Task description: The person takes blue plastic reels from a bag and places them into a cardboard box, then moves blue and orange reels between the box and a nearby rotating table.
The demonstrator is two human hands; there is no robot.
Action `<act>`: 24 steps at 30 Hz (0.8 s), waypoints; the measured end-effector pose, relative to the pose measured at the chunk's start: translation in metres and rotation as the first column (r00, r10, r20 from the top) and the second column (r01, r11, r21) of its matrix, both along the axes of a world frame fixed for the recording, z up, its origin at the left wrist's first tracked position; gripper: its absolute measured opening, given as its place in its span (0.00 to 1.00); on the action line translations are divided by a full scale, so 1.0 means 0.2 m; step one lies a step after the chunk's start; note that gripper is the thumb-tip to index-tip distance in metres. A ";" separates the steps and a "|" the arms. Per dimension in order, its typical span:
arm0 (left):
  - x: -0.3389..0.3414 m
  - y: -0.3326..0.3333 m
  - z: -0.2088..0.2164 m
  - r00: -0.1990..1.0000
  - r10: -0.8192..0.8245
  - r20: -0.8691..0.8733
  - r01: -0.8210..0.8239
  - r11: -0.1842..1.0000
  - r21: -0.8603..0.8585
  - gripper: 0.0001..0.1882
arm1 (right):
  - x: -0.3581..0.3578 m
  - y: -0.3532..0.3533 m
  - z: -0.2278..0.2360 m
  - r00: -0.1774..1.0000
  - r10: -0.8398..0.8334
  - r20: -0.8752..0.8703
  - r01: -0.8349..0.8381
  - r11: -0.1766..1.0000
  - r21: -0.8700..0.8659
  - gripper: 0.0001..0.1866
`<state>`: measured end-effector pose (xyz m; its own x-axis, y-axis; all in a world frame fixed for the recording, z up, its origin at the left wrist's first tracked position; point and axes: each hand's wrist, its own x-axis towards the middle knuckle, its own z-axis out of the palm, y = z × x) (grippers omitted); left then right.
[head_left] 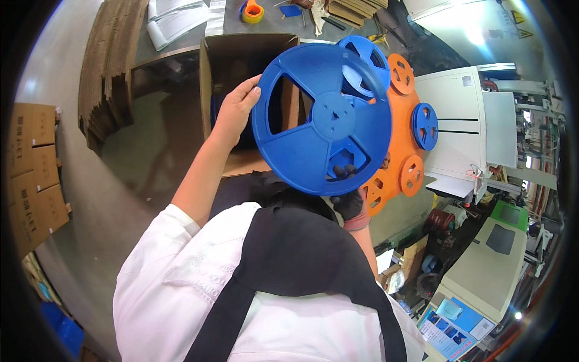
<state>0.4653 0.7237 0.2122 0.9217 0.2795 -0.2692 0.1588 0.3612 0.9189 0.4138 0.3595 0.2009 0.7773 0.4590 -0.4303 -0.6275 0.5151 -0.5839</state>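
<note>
A large blue plastic reel point(359, 123) with three broad spokes and open windows is held up in front of me, its flat face toward the camera. My left hand point(234, 113), bare, grips its left rim between thumb and fingers. At the lower right rim, my right hand point(348, 204) in a dark-palmed glove has its fingertips through a window and closes on the edge. Behind the reel, an open cardboard box point(205, 90) shows a dark interior, partly hidden. More blue reels point(362, 45) stand just beyond the held one.
To the right, an orange rotary table point(399, 120) carries a blue reel point(425, 126) and orange reels point(412, 175). White machine housing point(452, 102) stands beyond it. Flattened cardboard point(108, 66) is stacked at left, with packed cartons point(39, 175) farther left. Tape rolls point(252, 12) lie at the back.
</note>
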 end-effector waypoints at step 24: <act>-0.27 0.15 -0.40 0.990 0.128 -0.059 -0.131 0.679 -0.722 0.21 | 0.28 0.39 0.51 0.969 0.230 0.091 -0.180 0.909 -0.376 0.28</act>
